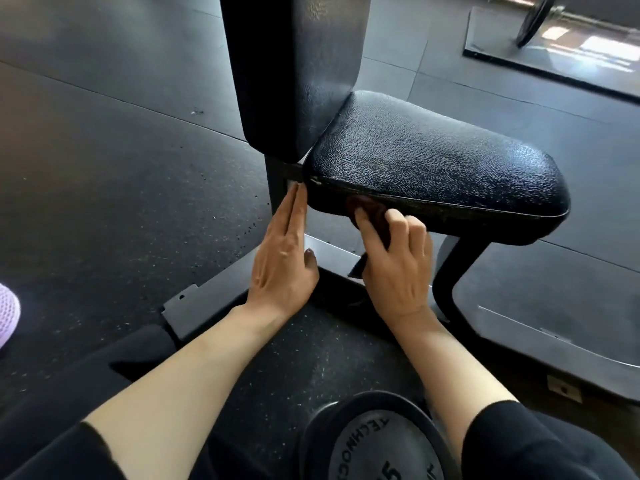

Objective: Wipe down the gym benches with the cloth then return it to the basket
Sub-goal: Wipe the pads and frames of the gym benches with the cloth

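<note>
Underfoot, a dark rubber gym floor (104, 188) flecked with pale specks is seen, laid in large tiles whose seams run across the room; at the upper right a glossy platform (554, 60) catches window light, with a barbell plate (535, 19) standing on it. A black bench seat (433, 161) with pebbled upholstery is set beside an upright back pad (294, 64), both carried on a dark metal frame (450, 271) bolted to a base plate (183, 313). A dark cloth (372, 216) is pressed against the near side edge of the seat, gripped by the curled fingers of the right hand (398, 271). The left hand (284, 265) is held flat with straight fingers, its fingertips touching the frame post just beside the seat's rear corner, nothing grasped. At the bottom, a round dumbbell head (367, 441) is seen, on which "TECHNO" and part of a numeral can be read, the rest cut off. A pale mesh shoe (7, 317) is visible at the left edge.
</note>
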The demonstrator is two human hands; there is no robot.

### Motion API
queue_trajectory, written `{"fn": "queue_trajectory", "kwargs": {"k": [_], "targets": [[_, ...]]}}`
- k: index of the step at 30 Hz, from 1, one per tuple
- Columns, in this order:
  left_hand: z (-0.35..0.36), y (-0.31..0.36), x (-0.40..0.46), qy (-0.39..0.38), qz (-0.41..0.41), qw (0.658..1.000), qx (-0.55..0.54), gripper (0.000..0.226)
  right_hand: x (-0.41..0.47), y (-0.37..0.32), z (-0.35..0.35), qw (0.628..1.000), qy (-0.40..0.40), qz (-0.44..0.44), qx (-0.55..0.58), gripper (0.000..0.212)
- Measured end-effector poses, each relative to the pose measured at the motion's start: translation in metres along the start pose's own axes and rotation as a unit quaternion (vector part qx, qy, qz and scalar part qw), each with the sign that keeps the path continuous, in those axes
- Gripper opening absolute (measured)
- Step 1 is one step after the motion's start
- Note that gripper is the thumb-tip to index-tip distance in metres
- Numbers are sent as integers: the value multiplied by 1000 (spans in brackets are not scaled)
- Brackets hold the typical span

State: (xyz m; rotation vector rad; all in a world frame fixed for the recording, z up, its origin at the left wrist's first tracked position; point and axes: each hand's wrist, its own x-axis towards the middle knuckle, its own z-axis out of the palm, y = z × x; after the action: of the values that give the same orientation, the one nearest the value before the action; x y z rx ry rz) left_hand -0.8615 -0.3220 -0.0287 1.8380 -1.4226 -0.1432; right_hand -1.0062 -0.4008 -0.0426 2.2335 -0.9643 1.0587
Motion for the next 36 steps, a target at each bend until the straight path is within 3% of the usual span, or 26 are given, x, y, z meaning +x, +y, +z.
{"fn": "queue_trajectory", "kwargs": {"k": [4,9,15,17,20,22,26,28,32,36], "targets": [[0,0,0,4,-51,999,-15,89,10,-10,-5,999,26,9,27,45],[-1,3,4,39,-65,996,-49,89,48,-49,8,998,-28,-51,-7,40],[5,2,3,33,-53,997,-49,87,28,-29,-5,992,-84,-95,-2,40],[3,3,4,32,-50,997,-52,87,21,-23,-12,993,-60,-90,37,39],[-1,1,9,68,-85,993,-53,86,38,-29,-18,988,47,-94,111,33],[-4,0,9,102,-107,987,-61,86,58,-40,-15,984,63,-117,123,33],[-6,4,7,104,-130,983,-81,85,62,-36,-6,980,-115,-163,-12,56],[-5,5,6,84,-127,986,-71,82,54,-22,-8,966,-156,-206,-16,61],[-3,5,4,49,-105,990,-80,85,36,10,-21,974,-62,-211,53,32],[-4,10,6,72,-147,982,-90,85,59,-11,-26,981,-3,-184,65,37]]}}
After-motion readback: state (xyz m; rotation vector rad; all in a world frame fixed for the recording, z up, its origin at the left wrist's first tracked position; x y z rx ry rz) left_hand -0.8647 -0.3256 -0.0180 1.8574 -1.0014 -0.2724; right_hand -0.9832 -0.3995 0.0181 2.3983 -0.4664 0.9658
